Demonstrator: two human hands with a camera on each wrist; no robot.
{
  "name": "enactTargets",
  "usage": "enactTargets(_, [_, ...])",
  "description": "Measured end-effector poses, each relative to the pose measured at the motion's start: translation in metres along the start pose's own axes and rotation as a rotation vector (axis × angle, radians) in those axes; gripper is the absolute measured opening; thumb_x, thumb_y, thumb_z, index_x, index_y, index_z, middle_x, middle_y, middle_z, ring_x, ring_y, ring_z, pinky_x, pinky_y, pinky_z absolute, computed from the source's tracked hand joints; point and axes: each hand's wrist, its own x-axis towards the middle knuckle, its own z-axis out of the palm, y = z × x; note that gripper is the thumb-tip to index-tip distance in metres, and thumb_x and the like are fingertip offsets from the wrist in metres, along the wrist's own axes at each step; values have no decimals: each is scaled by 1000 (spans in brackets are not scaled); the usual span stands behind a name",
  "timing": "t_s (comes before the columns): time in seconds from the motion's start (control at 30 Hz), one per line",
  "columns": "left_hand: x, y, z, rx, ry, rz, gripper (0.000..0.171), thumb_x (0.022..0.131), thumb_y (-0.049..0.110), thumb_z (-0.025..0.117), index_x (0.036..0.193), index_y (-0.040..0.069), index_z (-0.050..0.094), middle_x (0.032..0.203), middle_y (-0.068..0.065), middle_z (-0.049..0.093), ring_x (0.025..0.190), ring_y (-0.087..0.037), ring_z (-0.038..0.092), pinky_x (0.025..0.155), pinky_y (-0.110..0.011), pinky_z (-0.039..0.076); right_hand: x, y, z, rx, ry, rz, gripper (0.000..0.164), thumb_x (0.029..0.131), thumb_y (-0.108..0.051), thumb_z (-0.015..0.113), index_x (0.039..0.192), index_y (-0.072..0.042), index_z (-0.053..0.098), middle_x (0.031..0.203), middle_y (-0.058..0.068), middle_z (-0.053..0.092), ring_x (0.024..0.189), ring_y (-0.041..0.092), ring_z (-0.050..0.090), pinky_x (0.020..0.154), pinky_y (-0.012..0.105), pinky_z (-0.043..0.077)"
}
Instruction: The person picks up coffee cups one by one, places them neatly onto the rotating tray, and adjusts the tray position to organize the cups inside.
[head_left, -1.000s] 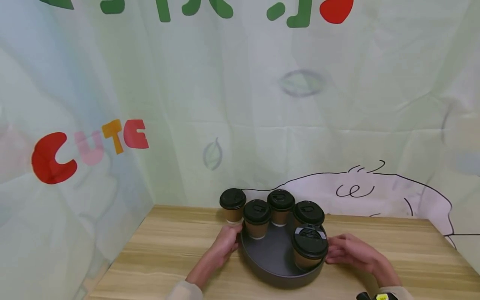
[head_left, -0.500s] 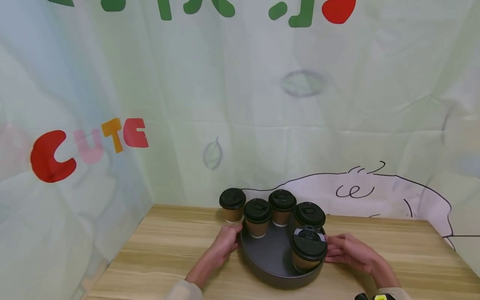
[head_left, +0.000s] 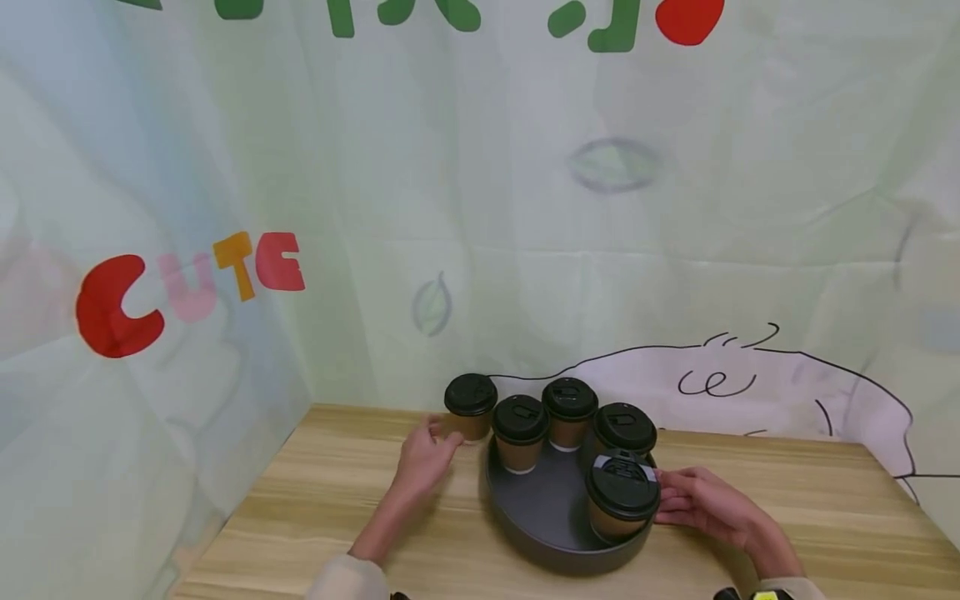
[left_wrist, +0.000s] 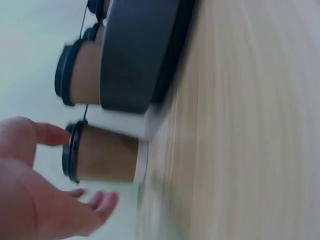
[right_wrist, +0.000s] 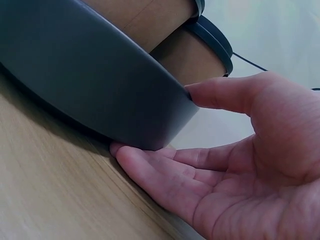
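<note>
My left hand (head_left: 423, 458) is beside a brown paper coffee cup (head_left: 471, 423) with a black lid, which stands on the table left of the round dark grey tray (head_left: 551, 557). In the left wrist view that cup (left_wrist: 107, 155) lies between the spread thumb and fingers of the left hand (left_wrist: 35, 195), and nothing is gripped. My right hand (head_left: 705, 504) holds the tray's right side. Its thumb is on the rim and its fingers are at the lower edge of the tray wall (right_wrist: 115, 85). Several lidded coffee cups stand in the tray, the nearest cup (head_left: 618, 521) with a pale strip across its lid.
The wooden table (head_left: 322, 492) ends at the back against a printed cloth backdrop (head_left: 510, 317). Another hanging cloth (head_left: 195, 400) closes off the left side. Inside the tray the cups crowd the back and right, with bare floor (head_left: 536, 504) at the front left.
My left hand has let go of the tray's left side and moved left and back to the cup outside it, its fingers spreading. The right hand stays on the tray.
</note>
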Motion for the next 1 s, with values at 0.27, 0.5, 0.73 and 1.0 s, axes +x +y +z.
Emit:
enactTargets(0.27, [30,-20,2,-96,131,234,91,85,25,84,153,-7,34,150,-30,41,139,-46,38,112,-57,37,-2,1,-3,3,-22,-4,34,113,-18,40,121,8,61,111,14,74,104,21,72,96,39,56])
enactTargets(0.5, [46,-23,15,-100,106,244,98,82,29,88,156,-3,32,153,-25,41,138,-44,41,112,-54,38,-2,-1,-1,4,-14,4,34,112,-18,41,123,9,59,110,14,74,103,21,72,97,39,56])
enactTargets(0.73, [52,-28,29,-59,114,240,96,80,32,90,153,-2,38,151,-22,45,136,-39,45,110,-53,41,-3,2,-2,13,-36,0,33,113,-17,40,122,7,60,111,14,74,104,21,72,97,39,56])
enactTargets(1.0, [56,-26,36,-50,112,248,95,77,30,90,153,1,40,149,-24,44,136,-42,45,112,-56,38,-2,1,-2,18,-42,0,32,113,-17,39,121,5,60,111,13,74,105,20,71,97,38,56])
